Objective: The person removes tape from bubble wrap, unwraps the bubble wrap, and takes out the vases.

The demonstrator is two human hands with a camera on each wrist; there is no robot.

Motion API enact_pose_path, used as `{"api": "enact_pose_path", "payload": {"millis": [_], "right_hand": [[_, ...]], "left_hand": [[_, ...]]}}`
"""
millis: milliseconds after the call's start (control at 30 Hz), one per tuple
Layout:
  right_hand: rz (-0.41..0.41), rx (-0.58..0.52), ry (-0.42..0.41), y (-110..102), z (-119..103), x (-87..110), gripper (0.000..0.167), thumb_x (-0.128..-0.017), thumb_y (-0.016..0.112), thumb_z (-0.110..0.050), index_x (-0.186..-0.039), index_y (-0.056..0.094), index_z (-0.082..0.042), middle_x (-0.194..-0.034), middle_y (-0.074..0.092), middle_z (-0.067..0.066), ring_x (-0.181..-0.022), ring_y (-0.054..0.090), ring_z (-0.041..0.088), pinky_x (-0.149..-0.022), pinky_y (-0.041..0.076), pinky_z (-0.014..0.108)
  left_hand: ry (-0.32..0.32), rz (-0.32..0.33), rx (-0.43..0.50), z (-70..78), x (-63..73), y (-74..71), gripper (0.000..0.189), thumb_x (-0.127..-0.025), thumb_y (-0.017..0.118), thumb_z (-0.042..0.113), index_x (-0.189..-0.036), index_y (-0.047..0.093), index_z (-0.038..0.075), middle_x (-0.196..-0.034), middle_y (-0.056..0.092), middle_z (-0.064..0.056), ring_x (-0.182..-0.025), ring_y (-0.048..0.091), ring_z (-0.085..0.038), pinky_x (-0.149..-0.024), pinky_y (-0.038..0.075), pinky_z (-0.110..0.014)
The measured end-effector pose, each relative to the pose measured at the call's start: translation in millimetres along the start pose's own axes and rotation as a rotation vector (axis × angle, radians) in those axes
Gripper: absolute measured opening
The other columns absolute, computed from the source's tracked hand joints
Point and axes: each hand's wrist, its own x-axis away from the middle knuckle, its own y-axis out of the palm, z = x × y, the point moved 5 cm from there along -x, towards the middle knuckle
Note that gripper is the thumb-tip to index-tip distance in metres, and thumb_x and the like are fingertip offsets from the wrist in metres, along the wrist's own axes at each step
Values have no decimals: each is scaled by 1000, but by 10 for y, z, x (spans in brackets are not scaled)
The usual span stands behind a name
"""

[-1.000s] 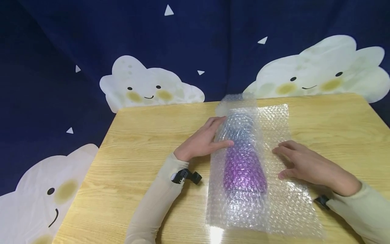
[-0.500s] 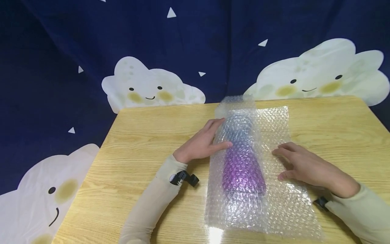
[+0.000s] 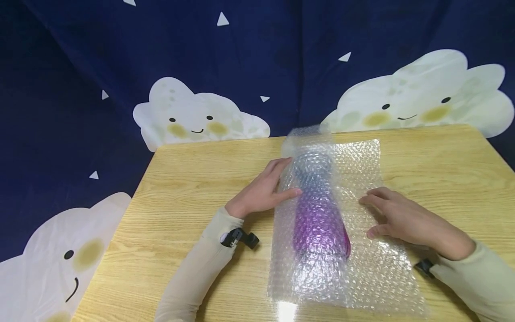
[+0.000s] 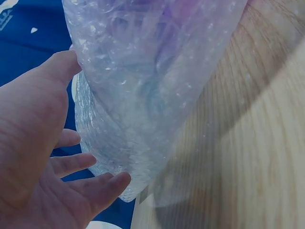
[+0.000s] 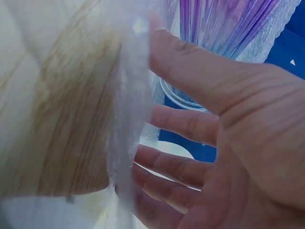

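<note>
A ribbed glass vase [image 5: 217, 26], purple fading to blue, lies on a sheet of bubble wrap [image 3: 372, 268]. A folded-over layer of the wrap [image 3: 319, 273] covers most of it, and a purple edge shows at the right. My left hand [image 3: 259, 190] touches the covering layer from the left, thumb and fingers spread; in the left wrist view, the thumb meets the bubble wrap [image 4: 138, 90]. On the right, my right hand [image 3: 406, 217] rests at the uncovered part of the wrap, fingers loosely bent and apart from the vase. Its fingertips are partly hidden in the right wrist view.
The sheet lies on a light wooden table [image 3: 189, 179], its far end reaching the back edge. Behind hangs a dark blue curtain [image 3: 241, 49] with cloud prints. A small black camera [image 3: 241, 239] is strapped to the left wrist.
My left hand has shifted slightly left, and the covering layer has moved left with it, baring the vase's right edge. The right hand stays about where it was.
</note>
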Motion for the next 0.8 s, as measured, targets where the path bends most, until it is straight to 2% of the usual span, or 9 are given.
{"api": "enact_pose_path", "payload": {"millis": [300, 567, 800], "right_hand": [[9, 2, -6, -3, -9, -5, 87, -75, 86, -49, -144, 57, -5, -145, 51, 32, -128, 53, 55, -103, 46, 72], [6, 2, -4, 0, -19, -14, 87, -74, 86, -49, -144, 57, -5, -146, 50, 33, -128, 52, 56, -102, 46, 73], [1, -9, -1, 1, -3, -15, 86, -75, 86, -49, -143, 57, -5, -145, 51, 32, -128, 53, 55, -102, 47, 72]], "left_hand": [[-2, 11, 13, -28, 41, -20, 89, -99, 61, 58, -166, 19, 18, -169, 27, -6, -151, 42, -26, -125, 39, -47], [-2, 13, 11, -65, 79, -15, 89, -98, 62, 58, -166, 19, 19, -169, 27, -6, -131, 56, -22, -118, 48, -45], [23, 26, -30, 32, 94, -57, 89, -100, 59, 58, -167, 18, 17, -172, 20, -10, -148, 47, -28, -125, 39, -45]]}}
